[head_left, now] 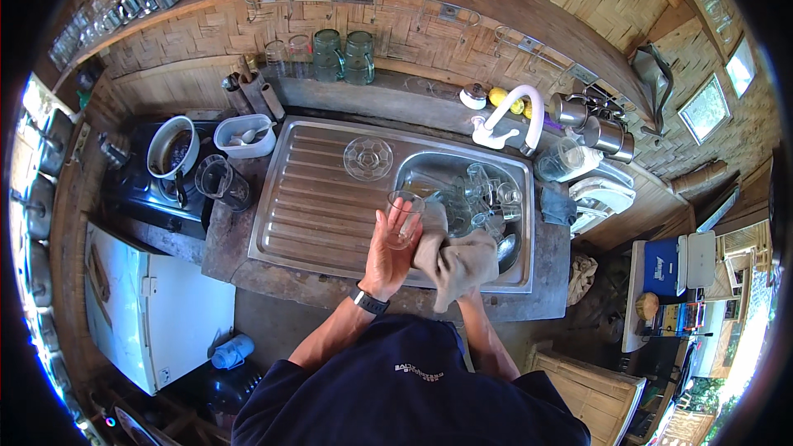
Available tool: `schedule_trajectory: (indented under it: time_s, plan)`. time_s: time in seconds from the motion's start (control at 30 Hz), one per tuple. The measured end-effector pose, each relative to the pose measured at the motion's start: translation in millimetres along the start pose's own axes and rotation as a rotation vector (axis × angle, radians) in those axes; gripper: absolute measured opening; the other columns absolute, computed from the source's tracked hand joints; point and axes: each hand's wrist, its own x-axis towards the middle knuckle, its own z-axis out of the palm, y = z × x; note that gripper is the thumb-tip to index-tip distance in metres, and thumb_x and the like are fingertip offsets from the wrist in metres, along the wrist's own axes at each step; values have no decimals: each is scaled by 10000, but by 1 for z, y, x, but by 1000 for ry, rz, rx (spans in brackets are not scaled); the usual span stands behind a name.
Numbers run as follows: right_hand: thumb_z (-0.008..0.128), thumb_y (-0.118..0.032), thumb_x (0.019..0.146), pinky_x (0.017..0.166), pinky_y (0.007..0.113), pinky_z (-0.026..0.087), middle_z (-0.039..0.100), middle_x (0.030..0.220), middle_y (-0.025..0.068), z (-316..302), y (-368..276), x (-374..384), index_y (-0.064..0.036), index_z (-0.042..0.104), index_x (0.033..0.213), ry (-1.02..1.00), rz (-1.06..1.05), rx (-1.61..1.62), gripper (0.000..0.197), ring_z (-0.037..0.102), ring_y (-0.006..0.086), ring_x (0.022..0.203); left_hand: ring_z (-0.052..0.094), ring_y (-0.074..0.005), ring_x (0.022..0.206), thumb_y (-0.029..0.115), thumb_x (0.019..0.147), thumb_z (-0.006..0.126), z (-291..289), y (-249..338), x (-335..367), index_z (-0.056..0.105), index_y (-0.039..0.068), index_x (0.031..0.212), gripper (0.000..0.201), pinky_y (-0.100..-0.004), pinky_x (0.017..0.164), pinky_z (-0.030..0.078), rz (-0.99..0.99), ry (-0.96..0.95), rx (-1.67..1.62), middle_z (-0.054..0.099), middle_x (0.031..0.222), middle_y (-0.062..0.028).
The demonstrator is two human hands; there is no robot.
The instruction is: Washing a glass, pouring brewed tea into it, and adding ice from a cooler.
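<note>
In front of the sink, my left hand [387, 260] holds a clear drinking glass [405, 230] with its fingers behind the glass wall. A beige-grey cloth [456, 266] drapes over my right hand [469, 297], hiding most of its fingers. The cloth's left edge touches or overlaps the glass. Just beyond, the steel sink [529, 198] holds several glasses [487, 190] and a metal bowl or lid. A patterned glass dish [368, 158] rests on the ribbed drainboard [310, 206] to the left.
A white curved faucet [529, 107] rises behind the basin. Green glass mugs [358, 58] stand on the back ledge. To the left are a white tub of cutlery [245, 137], a dark clear pitcher [223, 183] and a pan [173, 147] on the stove. Metal pots [601, 134] sit at right.
</note>
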Motion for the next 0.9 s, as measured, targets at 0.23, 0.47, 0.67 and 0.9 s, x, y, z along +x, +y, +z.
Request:
schedule_trajectory:
  time_s: [0.23,0.47,0.67,0.9]
  plan:
    - [668,-341,834,957,432,420,597,1182,144,-47,-51,103,-74,592,1230,-827,424,-178,484,516,336,1162,305,-232,1430,541,989,460,21,5,-9,271,65,1523,740,-367,1165,273,84,-21,-19,329,1549,-97]
    - [584,-122,932,988,429,441,568,1305,169,24,-37,24,-20,541,1292,131,214,339,377,551,335,1178,323,-292,1421,303,1001,552,1,-17,-3,538,66,1386,453,-426,1160,243,557,-32,966,423,1502,-152]
    - [513,-173,1009,882,316,514,621,1209,77,2,-31,60,-15,559,1289,351,1287,1411,324,635,183,1034,269,-369,1435,252,911,625,23,13,-16,618,114,1321,433,-500,1165,182,798,-47,1381,403,1514,-159]
    - [517,-219,1011,951,366,506,602,1245,63,-22,-28,55,-88,534,1324,147,1075,2155,340,613,196,1108,392,-258,1384,652,988,274,-19,36,47,264,78,1535,793,-381,1155,292,-113,-289,236,362,1537,-124]
